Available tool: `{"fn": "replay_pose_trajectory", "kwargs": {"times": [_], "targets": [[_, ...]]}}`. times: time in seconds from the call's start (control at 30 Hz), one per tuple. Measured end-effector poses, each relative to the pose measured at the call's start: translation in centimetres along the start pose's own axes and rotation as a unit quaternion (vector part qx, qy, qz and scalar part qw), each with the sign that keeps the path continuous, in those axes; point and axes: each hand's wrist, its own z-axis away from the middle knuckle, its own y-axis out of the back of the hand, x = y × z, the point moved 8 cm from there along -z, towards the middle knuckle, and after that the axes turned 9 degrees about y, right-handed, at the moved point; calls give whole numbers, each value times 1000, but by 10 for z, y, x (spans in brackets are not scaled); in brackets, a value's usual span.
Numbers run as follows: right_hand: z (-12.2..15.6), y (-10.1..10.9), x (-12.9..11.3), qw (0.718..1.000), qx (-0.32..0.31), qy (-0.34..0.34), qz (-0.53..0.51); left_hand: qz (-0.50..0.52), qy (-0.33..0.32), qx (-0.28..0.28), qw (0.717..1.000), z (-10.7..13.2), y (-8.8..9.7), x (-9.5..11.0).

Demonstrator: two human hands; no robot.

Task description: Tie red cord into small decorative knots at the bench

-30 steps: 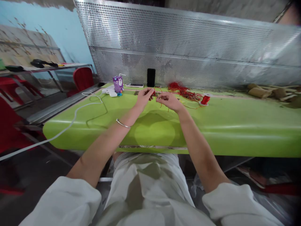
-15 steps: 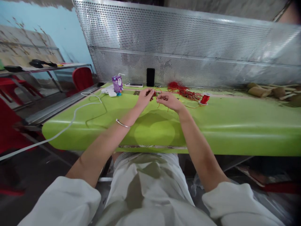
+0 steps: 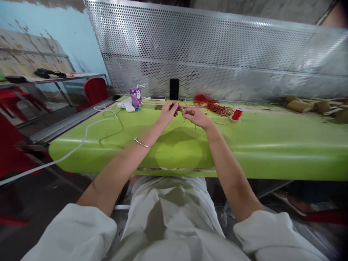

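Over the green-covered table (image 3: 272,141), my left hand (image 3: 169,110) is closed, pinching a thin red cord (image 3: 183,103) between thumb and fingertips. My right hand (image 3: 195,116) sits just beside it, also closed in a pinch on the cord. Between the two hands the cord makes a small loop, and loose ends hang below my right fingers. Anything else inside my left fingers is too small to make out. A spool of red thread (image 3: 237,114) stands to the right of my hands. Behind it spreads a tangled pile of red cords (image 3: 214,104).
A black phone (image 3: 174,89) leans upright against the perforated metal panel (image 3: 163,47). Another phone (image 3: 154,98) lies flat beside a purple drink carton (image 3: 135,96). A white cable (image 3: 87,134) runs off the table's left side. Wooden pieces (image 3: 301,105) lie at the far right.
My right hand has shifted slightly to the right, away from my left. The loop of cord between them looks flatter. My left hand stays nearly in place.
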Motion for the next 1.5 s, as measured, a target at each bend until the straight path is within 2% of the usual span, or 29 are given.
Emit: {"fn": "replay_pose_trajectory", "kwargs": {"times": [0.2, 0.47, 0.57, 0.7, 0.87, 1.17, 1.3, 1.5], "targets": [[1, -2, 5, 1000, 5, -22, 12, 7, 20, -6, 1000, -3, 0, -6], [3, 26, 6, 983, 176, -14, 50, -29, -3, -31, 999, 2, -5, 3], [3, 28, 1, 982, 178, -3, 57, -48, -14, -36, 998, 5, -7, 7], [4, 26, -2, 983, 174, -1, 58, -98, -63, -50, 992, 11, -12, 16], [6, 28, -7, 976, 191, 4, 106, -151, -113, -30, 982, 17, -10, 24], [5, 28, -8, 970, 195, -3, 143, -182, -123, -21, 975, 19, -11, 27], [5, 27, -2, 973, 196, -12, 118, -259, -167, 18, 951, 20, -8, 31], [3, 14, 12, 987, 149, -66, -5, -391, -250, 59, 884, 31, -11, 41]]}}
